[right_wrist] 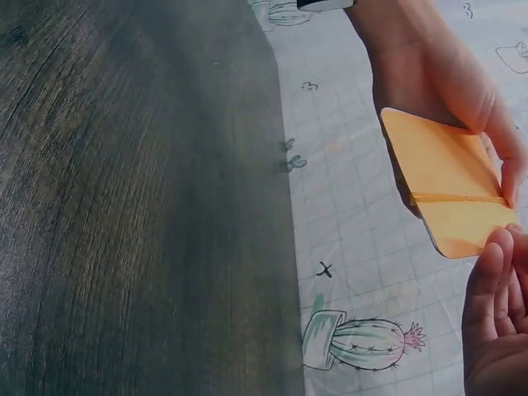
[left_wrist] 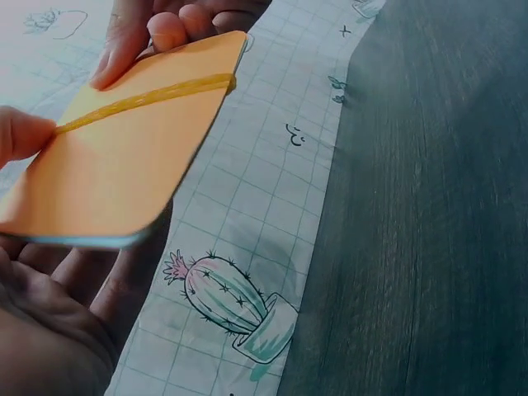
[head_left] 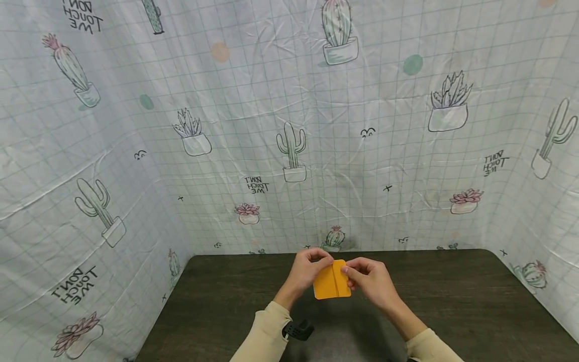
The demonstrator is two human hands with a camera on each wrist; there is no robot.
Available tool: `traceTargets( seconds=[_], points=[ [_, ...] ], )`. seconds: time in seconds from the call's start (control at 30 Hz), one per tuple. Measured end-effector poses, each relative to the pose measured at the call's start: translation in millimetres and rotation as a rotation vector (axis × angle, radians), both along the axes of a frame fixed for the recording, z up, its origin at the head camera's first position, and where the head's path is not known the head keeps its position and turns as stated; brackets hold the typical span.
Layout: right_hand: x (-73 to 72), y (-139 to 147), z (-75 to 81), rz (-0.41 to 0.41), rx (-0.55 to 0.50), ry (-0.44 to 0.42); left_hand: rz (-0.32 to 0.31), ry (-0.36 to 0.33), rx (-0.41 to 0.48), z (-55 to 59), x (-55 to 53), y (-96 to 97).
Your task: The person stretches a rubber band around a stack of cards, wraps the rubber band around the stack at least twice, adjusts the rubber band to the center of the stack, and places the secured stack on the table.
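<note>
A small orange notebook (head_left: 325,284) with rounded corners is held up in front of me between both hands. A matching elastic band (left_wrist: 148,97) runs across its cover, close to one side. My left hand (head_left: 307,270) grips the notebook at its upper left edge, with fingers behind the cover in the left wrist view. On the opposite edge, my right hand (head_left: 373,282) pinches it between thumb and fingertips, beside the band. In the right wrist view the cover (right_wrist: 437,157) faces the camera, and the left palm is partly hidden behind it.
Beneath the hands lies a dark wood-grain table (head_left: 217,301). A white cloth (head_left: 289,100) printed with cacti and a grid hangs behind it and along both sides. A black wrist strap (head_left: 298,330) is on my left wrist.
</note>
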State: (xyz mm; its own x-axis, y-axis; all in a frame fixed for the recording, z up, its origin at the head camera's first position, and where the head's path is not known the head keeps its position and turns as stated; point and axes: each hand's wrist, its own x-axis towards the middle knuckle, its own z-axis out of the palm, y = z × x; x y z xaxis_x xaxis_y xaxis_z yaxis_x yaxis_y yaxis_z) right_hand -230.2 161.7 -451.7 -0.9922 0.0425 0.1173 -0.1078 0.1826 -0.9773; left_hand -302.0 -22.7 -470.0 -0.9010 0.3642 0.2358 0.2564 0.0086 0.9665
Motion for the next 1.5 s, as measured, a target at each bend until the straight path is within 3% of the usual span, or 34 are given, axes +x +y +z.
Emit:
traceTargets(
  seconds=[0.17,0.37,0.47,0.6,0.73,0.87,0.97,1.2,1.33,1.5],
  points=[
    [0.5,1,0.8,-0.002,0.0,0.012,0.015,-0.008,0.022,0.0,-0.1,-0.1],
    [0.4,3,-1.2,0.01,0.003,0.01,-0.095,-0.043,-0.007,-1.2,0.7,0.6],
    [0.1,2,-0.4,-0.005,0.009,0.011,-0.112,-0.052,-0.028,-0.6,2.0,0.2],
    [-0.2,2,1.7,-0.034,0.012,0.008,-0.083,-0.041,-0.034,5.3,4.6,-0.8],
    [-0.3,2,2.8,-0.042,0.018,0.018,-0.01,-0.058,0.004,9.0,6.1,1.9],
    [0.5,1,2.3,-0.04,0.006,0.025,0.03,-0.054,0.046,1.1,2.8,3.4],
    [1.5,2,1.8,-0.04,-0.003,0.025,-0.037,-0.062,0.029,-4.3,2.9,0.6],
    [-0.5,10,9.0,-0.097,-0.041,0.033,-0.325,-0.184,-0.099,-13.1,10.5,-2.7],
    [-2.3,12,11.5,-0.091,-0.056,0.041,-0.353,-0.22,-0.081,-14.0,13.6,-0.6],
    [-2.3,11,8.5,-0.059,-0.038,0.039,-0.35,-0.214,-0.094,-14.9,12.0,-2.0]
  ],
)
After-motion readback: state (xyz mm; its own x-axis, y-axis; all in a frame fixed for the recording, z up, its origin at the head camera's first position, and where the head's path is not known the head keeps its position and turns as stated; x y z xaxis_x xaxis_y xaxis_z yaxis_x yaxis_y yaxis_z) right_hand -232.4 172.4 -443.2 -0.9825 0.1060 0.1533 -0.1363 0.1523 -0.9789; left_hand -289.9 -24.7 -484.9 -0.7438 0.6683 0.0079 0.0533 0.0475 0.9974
